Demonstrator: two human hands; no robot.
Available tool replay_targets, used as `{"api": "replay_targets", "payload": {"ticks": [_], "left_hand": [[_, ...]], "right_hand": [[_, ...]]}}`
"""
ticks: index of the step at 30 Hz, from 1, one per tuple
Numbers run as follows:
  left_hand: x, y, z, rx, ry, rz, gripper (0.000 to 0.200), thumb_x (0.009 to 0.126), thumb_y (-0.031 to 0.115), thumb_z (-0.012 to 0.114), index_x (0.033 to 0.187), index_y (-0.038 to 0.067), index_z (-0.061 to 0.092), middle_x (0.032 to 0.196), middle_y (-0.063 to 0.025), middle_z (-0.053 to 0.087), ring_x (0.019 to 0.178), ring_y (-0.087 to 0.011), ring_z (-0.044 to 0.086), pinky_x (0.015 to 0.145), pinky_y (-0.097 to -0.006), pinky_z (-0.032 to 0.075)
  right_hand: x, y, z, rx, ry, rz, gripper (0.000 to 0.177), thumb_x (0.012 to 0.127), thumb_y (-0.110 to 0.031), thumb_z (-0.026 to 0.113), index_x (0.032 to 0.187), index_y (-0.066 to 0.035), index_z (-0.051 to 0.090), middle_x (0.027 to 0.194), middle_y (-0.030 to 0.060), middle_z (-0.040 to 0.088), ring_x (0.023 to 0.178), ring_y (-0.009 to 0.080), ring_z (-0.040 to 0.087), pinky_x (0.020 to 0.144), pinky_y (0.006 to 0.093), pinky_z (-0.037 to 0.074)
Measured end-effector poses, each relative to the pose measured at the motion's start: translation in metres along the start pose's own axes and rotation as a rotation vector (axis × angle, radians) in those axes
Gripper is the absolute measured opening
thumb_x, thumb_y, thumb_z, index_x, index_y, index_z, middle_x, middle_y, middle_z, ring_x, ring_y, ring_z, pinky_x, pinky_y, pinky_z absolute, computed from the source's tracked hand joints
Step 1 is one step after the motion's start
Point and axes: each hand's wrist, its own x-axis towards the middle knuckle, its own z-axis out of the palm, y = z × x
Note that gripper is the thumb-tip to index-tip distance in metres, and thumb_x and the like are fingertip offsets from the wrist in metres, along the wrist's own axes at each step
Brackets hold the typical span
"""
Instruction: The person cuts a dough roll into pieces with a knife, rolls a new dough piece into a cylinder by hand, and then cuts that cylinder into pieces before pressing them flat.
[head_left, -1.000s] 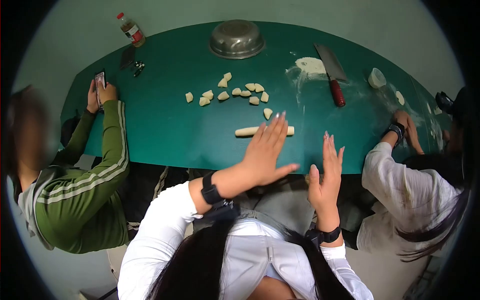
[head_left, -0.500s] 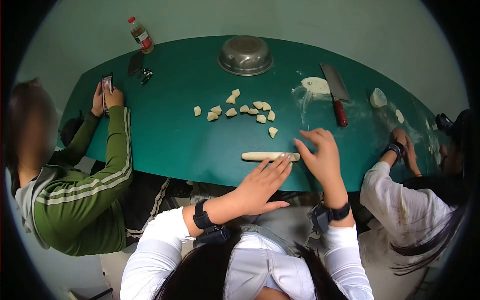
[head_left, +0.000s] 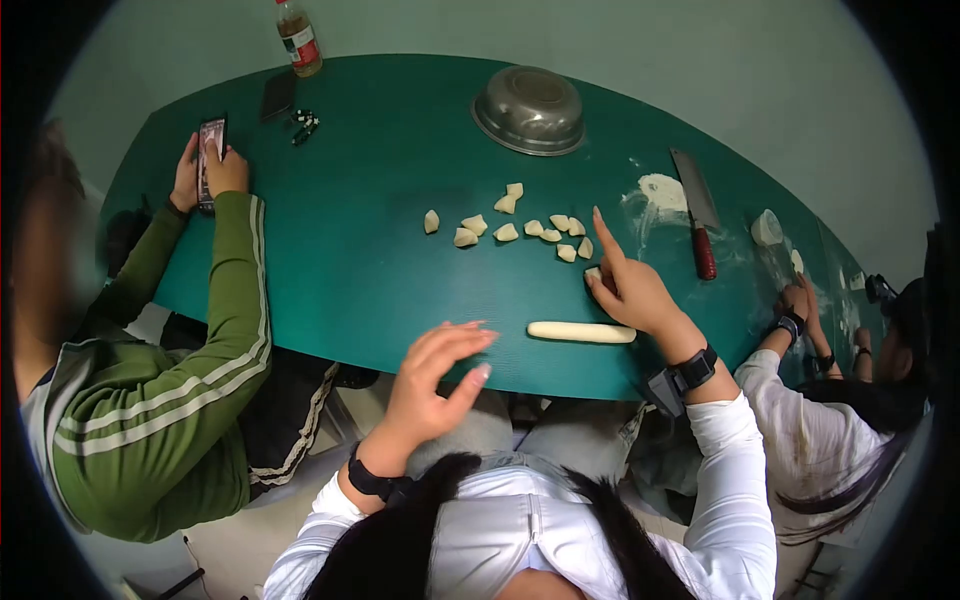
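A smooth roll of pale dough [head_left: 580,332] lies by the near edge of the green table, with neither hand on it. To its left, my left hand [head_left: 435,380] is open and holds nothing, fingers spread at the table edge. Beyond the roll's right end, my right hand [head_left: 635,298] has its thumb and curled fingers at a small dough piece [head_left: 592,274], its index finger stretched out. The hand partly hides that piece. Several other cut dough pieces [head_left: 505,232] are scattered farther up the table.
An upturned metal bowl [head_left: 530,108] sits at the back. A cleaver [head_left: 697,200] lies beside a patch of flour [head_left: 662,192] at right. One person at left holds a phone [head_left: 211,160]; another at right has hands on the table. A bottle [head_left: 300,42] stands far left.
My left hand has lifted off the dough roll and moved left. My right hand has come to the nearest small dough piece. The whole view has shifted a little.
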Motion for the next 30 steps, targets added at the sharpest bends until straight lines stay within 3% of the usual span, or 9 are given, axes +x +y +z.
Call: {"api": "replay_targets", "payload": {"ticks": [7,12,14,17,20,21,23,26,30], "left_hand": [[0.010,-0.013,-0.011,0.037,0.120,0.046,0.022,0.092,0.016,0.075,0.112,0.007,0.074,0.112,-0.0069,0.078,0.107,-0.0285,0.072,0.106,-0.0491,0.049],[0.009,-0.020,-0.013,0.040,0.122,0.043,0.021,0.090,0.015,0.075,0.110,0.007,0.075,0.108,-0.0063,0.079,0.100,-0.0285,0.072,0.103,-0.0478,0.051],[0.007,-0.023,-0.012,0.071,0.118,0.045,0.021,0.090,0.015,0.076,0.110,0.007,0.076,0.108,-0.0067,0.078,0.099,-0.0286,0.073,0.102,-0.0476,0.052],[0.008,-0.019,-0.010,0.099,0.113,0.053,0.022,0.090,0.015,0.076,0.110,0.007,0.076,0.107,-0.0071,0.078,0.098,-0.0289,0.072,0.100,-0.0476,0.053],[0.006,-0.019,-0.012,0.144,0.121,0.053,0.023,0.090,0.015,0.076,0.111,0.007,0.076,0.110,-0.0084,0.078,0.103,-0.0302,0.073,0.102,-0.0483,0.052],[0.006,-0.021,-0.013,0.161,0.147,0.043,0.023,0.090,0.014,0.075,0.112,0.006,0.075,0.112,-0.0102,0.078,0.107,-0.0313,0.072,0.104,-0.0482,0.051],[0.008,-0.023,-0.015,0.195,0.195,0.019,0.025,0.090,0.012,0.073,0.114,0.005,0.073,0.114,-0.0138,0.077,0.116,-0.0335,0.071,0.109,-0.0480,0.048],[0.041,-0.027,-0.034,0.515,-0.058,0.025,0.057,0.095,0.025,0.072,0.146,0.005,0.057,0.150,-0.0225,0.057,0.148,-0.0402,0.045,0.121,-0.0529,0.035],[0.092,-0.040,-0.030,0.890,-0.273,0.004,0.087,0.097,0.048,0.067,0.165,0.009,0.028,0.172,-0.0248,0.018,0.160,-0.0425,0.016,0.126,-0.0573,0.022]], "right_hand": [[0.008,0.013,0.005,-0.234,0.097,-0.207,0.092,0.092,-0.015,0.065,0.169,-0.013,0.013,0.067,0.0121,0.064,0.060,0.0367,0.064,0.058,0.0471,0.050],[0.034,0.022,-0.033,-0.205,0.189,-0.087,0.089,0.092,-0.016,0.063,0.169,-0.018,0.017,0.066,0.0124,0.064,0.061,0.0361,0.066,0.059,0.0466,0.051],[0.057,0.023,-0.044,-0.155,0.296,-0.037,0.078,0.095,-0.021,0.064,0.165,-0.016,0.030,0.070,0.0140,0.066,0.064,0.0370,0.065,0.062,0.0468,0.052],[0.084,0.056,-0.036,-0.261,0.209,-0.022,0.063,0.097,-0.028,0.066,0.154,-0.009,0.047,0.081,0.0150,0.070,0.076,0.0353,0.067,0.070,0.0460,0.053],[0.073,0.048,-0.028,-0.510,0.417,-0.139,0.057,0.097,-0.034,0.068,0.143,-0.003,0.057,0.095,0.0150,0.071,0.093,0.0339,0.067,0.077,0.0457,0.053],[0.063,0.029,-0.030,-0.466,0.424,-0.054,0.058,0.096,-0.037,0.068,0.141,-0.001,0.058,0.106,0.0146,0.069,0.106,0.0344,0.064,0.085,0.0470,0.052],[0.044,0.009,-0.026,-0.423,0.371,-0.243,0.060,0.096,-0.038,0.068,0.143,-0.003,0.057,0.121,0.0162,0.066,0.118,0.0358,0.061,0.094,0.0488,0.050],[0.033,0.001,-0.009,-0.369,0.166,-0.559,0.064,0.099,-0.044,0.062,0.151,-0.007,0.052,0.154,0.0183,0.050,0.145,0.0359,0.045,0.118,0.0504,0.037],[0.046,0.008,0.018,-0.432,0.105,-0.631,0.068,0.103,-0.051,0.053,0.158,-0.011,0.045,0.167,0.0175,0.035,0.156,0.0357,0.030,0.128,0.0510,0.022]]}}
